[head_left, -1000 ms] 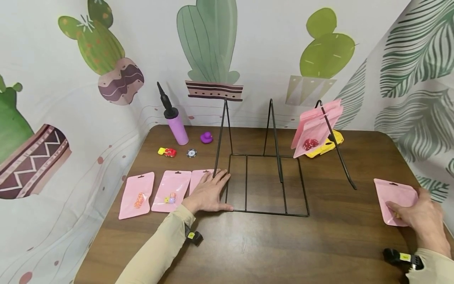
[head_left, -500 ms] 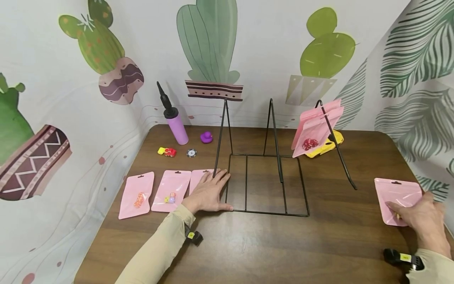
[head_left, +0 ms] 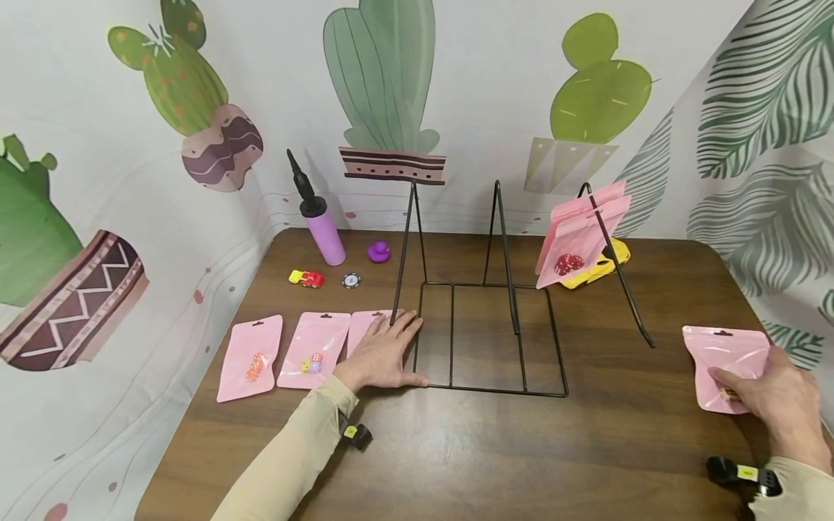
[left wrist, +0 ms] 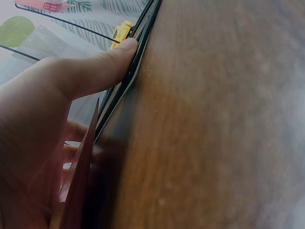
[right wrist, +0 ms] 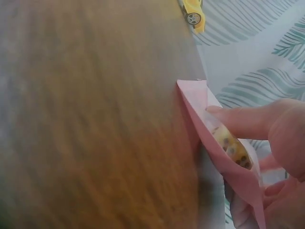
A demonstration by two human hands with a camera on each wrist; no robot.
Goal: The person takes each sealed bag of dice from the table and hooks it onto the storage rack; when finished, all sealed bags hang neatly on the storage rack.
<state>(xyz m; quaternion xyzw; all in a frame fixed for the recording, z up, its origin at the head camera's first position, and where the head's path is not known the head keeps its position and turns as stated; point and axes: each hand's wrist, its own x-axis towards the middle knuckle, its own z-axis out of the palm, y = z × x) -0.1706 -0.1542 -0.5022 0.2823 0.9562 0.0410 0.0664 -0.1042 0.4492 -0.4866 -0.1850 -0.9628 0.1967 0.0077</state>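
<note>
My right hand (head_left: 778,401) pinches a pink zip pouch (head_left: 726,351) at the right table edge, thumb on its front. Yellow dice (right wrist: 232,149) show through its window in the right wrist view. My left hand (head_left: 384,354) lies flat with spread fingers at the left side of the black wire rack (head_left: 489,391), thumb (left wrist: 107,69) on its base wire. Under that hand a pink pouch (head_left: 361,329) is partly covered. Two more pouches lie left of it, one with orange dice (head_left: 255,367), one with mixed dice (head_left: 313,363). Pink pouches (head_left: 586,231) hang on the rack's right arm, red dice in the front one.
Behind the hanging pouches sits a yellow toy car (head_left: 619,253). At the back left stand a purple hand pump (head_left: 326,235), a purple duck (head_left: 378,252), a small red and yellow car (head_left: 306,278) and a poker chip (head_left: 351,280). A patterned cloth (head_left: 482,87) hangs behind the table.
The right hand's pouch has tilted and bent slightly in its grip, with its top edge shifting a little. The left hand and the rack stay where they were.
</note>
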